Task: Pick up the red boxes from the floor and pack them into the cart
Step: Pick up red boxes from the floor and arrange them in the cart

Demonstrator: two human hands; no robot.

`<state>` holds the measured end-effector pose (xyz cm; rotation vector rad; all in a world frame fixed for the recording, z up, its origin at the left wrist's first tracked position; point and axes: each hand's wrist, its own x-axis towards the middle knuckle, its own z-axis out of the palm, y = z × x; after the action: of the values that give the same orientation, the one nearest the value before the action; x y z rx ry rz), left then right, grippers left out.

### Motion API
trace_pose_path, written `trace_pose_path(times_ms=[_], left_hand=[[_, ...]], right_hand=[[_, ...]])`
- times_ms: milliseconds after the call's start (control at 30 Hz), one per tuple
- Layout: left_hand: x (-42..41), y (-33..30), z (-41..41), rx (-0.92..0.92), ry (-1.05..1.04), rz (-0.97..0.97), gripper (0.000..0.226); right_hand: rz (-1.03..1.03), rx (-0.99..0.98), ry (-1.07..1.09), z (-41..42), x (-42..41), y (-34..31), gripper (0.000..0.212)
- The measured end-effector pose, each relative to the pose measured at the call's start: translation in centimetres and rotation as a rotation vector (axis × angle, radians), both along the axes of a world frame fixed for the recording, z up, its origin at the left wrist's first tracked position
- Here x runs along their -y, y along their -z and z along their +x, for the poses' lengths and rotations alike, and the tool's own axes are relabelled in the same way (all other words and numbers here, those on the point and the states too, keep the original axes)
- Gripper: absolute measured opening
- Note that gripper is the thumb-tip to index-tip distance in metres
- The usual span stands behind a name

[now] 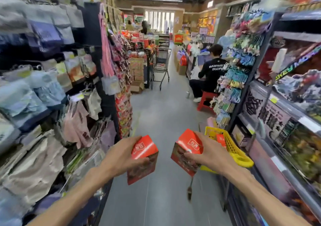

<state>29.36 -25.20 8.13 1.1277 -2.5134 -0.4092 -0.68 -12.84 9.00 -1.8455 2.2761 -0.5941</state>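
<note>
I hold one red box in each hand above the grey aisle floor. My left hand [121, 154] grips a red box [144, 158] by its upper left side. My right hand [210, 154] grips a second red box [188, 149] from the right. The two boxes are about a hand's width apart. Just right of my right hand is the yellow cart basket [231, 145], with another red box [221, 139] showing inside it. Part of the cart is hidden behind my right hand and forearm.
Shelves of hanging goods line the left side [52, 86], and a chest freezer [286, 130] runs along the right. A person [208, 76] sits on a red stool [205, 100] ahead on the right. A metal trolley [161, 65] stands further down the aisle.
</note>
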Motion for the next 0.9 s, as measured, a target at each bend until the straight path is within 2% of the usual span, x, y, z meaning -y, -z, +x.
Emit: trace_pose_path(times_ms=[300, 467, 700, 900], left_hand=[[25.0, -2.3, -12.2, -0.032, 0.200, -0.019, 0.084], [37.4, -1.1, -22.5, -0.021, 0.318, 0.048, 0.097], [50.5, 1.0, -39.9, 0.002, 0.526, 0.036, 0.095], [57.9, 0.9, -55.6, 0.048, 0.774, -0.040, 0.089]], right_hand=[[-0.006, 0.067, 0.147, -9.7, 20.3, -2.0, 0.086], [0.006, 0.044, 0.279, -17.1, 28.6, -2.4, 0.089], [-0.001, 0.000, 0.442, -30.2, 38.2, -1.6, 0.091], [0.011, 0.011, 0.627, -40.9, 42.9, -1.1, 0.092]])
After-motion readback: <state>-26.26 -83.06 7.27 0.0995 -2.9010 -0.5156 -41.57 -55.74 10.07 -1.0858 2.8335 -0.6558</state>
